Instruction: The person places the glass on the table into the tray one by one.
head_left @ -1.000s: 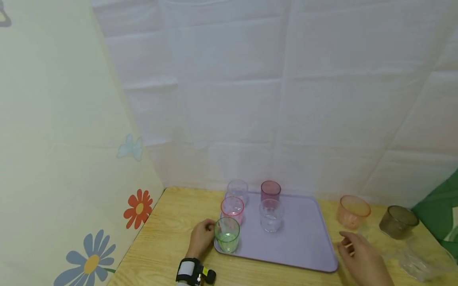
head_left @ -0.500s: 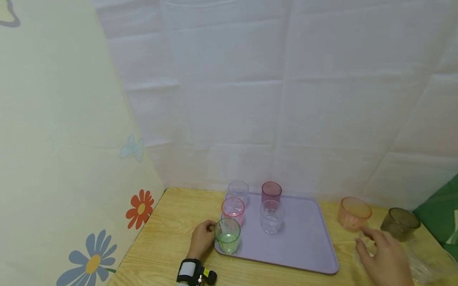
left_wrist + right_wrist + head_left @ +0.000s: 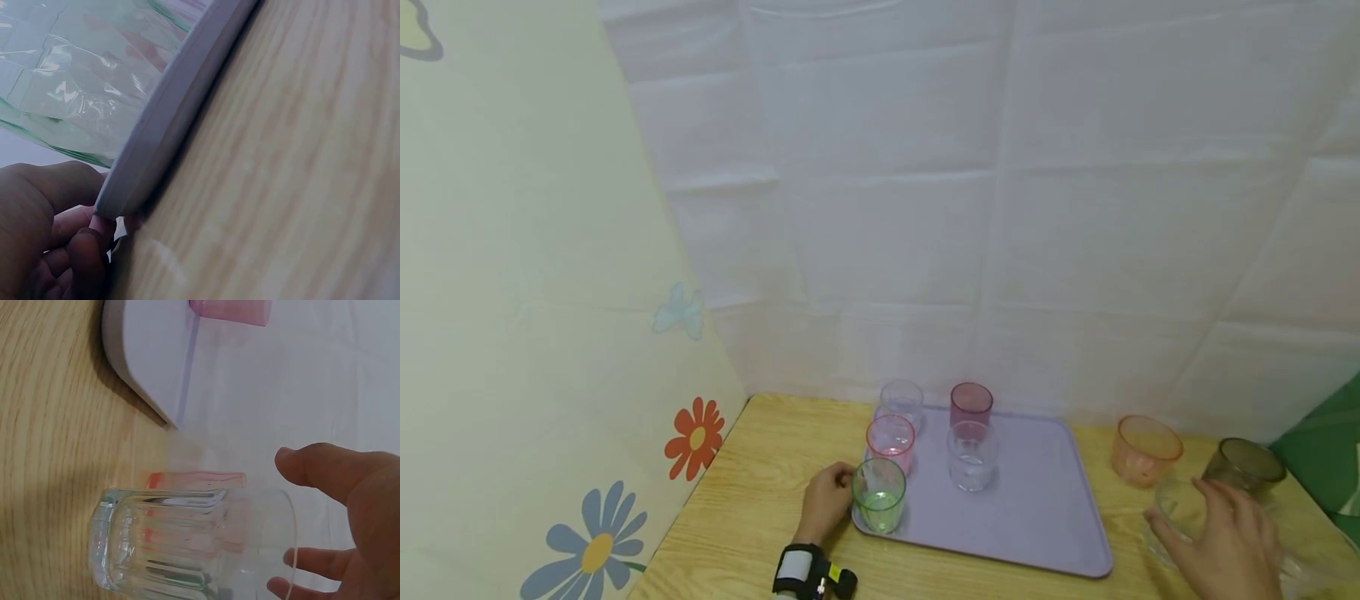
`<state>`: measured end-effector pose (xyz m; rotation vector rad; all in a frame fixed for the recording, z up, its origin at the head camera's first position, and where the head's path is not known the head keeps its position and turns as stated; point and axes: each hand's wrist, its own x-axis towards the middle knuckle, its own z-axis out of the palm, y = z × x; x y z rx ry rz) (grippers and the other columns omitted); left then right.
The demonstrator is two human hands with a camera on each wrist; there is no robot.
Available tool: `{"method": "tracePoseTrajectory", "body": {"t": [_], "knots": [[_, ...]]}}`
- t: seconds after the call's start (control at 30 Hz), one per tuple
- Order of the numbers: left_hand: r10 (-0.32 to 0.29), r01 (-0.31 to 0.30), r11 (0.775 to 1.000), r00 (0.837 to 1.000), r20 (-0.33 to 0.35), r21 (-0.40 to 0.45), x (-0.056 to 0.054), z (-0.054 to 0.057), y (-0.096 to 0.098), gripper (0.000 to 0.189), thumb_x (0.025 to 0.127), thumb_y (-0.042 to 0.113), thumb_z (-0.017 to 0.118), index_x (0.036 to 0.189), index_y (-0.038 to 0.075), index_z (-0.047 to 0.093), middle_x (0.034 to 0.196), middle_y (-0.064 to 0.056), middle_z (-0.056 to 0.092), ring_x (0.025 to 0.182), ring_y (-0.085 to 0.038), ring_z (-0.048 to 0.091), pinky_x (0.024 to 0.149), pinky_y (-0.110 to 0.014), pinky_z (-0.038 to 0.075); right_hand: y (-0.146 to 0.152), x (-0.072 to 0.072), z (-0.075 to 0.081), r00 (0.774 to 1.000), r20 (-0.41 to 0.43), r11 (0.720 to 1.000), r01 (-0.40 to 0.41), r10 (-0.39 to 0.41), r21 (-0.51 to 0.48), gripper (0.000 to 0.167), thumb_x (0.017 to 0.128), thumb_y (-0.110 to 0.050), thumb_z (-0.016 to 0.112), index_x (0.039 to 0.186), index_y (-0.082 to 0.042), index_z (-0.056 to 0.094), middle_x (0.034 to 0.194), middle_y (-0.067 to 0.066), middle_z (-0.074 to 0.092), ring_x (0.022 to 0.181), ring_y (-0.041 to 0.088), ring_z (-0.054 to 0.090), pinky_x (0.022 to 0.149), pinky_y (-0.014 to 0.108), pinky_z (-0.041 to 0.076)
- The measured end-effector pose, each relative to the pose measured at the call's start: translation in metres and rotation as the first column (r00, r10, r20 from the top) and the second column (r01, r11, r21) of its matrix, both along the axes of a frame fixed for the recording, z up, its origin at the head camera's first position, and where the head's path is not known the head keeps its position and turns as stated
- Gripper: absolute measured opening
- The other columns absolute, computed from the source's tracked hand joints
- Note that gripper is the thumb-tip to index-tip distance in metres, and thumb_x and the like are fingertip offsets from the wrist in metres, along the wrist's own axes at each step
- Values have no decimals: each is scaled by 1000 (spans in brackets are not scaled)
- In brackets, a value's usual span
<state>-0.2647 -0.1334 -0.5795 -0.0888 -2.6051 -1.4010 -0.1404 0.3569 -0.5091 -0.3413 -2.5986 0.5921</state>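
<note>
My left hand (image 3: 825, 502) holds the near left corner of the lilac tray (image 3: 1022, 508), its fingers curled at the rim. In the left wrist view, fingertips (image 3: 100, 225) show at the underside of that edge. Close by on the tray stands a green-tinted glass (image 3: 880, 498). Over the table right of the tray, my right hand (image 3: 1232, 533) spreads around a clear glass (image 3: 1172, 517). The right wrist view shows the thumb apart from the rim of this upright clear glass (image 3: 169, 544), with other fingertips overlapping the rim's far side.
A pink glass (image 3: 891, 446), a purple-red glass (image 3: 972, 406) and two clear ones share the tray. An orange glass (image 3: 1146, 452) and a dark smoky glass (image 3: 1243, 467) stand behind my right hand. Clear, shiny material lies at the far right. A white sheet hangs behind.
My right hand has moved right, from beside the tray's right edge to the clear glass, and its fingers have spread. The left hand stays at the tray corner.
</note>
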Motion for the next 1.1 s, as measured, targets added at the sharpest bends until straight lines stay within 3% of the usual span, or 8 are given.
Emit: {"method": "tracePoseTrajectory", "body": {"t": [0.2, 0.37, 0.57, 0.77, 1.1], "knots": [[5, -5, 1000, 1000, 3, -5, -2, -3, 2, 11, 86, 7, 73, 96, 6, 77, 78, 3, 61, 66, -9, 52, 57, -22, 40, 8, -4, -7, 995, 92, 998, 42, -36, -56, 95, 91, -48, 79, 142, 21, 38, 140, 51, 37, 122, 73, 35, 102, 79, 27], [10, -10, 1000, 1000, 5, -7, -3, -3, 3, 11, 86, 9, 74, 96, 7, 77, 77, 4, 60, 66, -8, 52, 58, -22, 40, 12, -6, -7, 969, 238, 985, 104, -69, -137, 104, 90, -47, 79, 148, 22, 28, 144, 53, 29, 130, 69, 32, 104, 79, 34], [13, -13, 1000, 1000, -6, -14, -4, -3, 3, 11, 86, 9, 74, 97, 7, 77, 77, 5, 60, 67, -7, 51, 59, -22, 40, 17, -9, -12, 959, 269, 977, 131, -83, -166, 113, 88, -48, 82, 149, 26, 23, 142, 53, 29, 129, 69, 34, 101, 78, 39], [19, -19, 1000, 1000, -12, -22, -2, -2, 3, 11, 85, 7, 73, 96, 7, 78, 77, 4, 61, 67, -7, 51, 59, -23, 40, 18, -11, -10, 910, 405, 956, 193, -90, -222, 127, 88, -61, 78, 154, 25, 12, 143, 53, 23, 129, 67, 33, 97, 77, 43], [35, -35, 999, 999, 0, -39, -3, -2, 2, 12, 86, 9, 73, 97, 8, 78, 78, 3, 62, 69, -8, 52, 62, -23, 41, 14, -12, -5, 900, 418, 941, 243, -127, -237, 122, 89, -60, 76, 154, 24, 16, 134, 44, 38, 117, 58, 49, 83, 64, 51]]}}
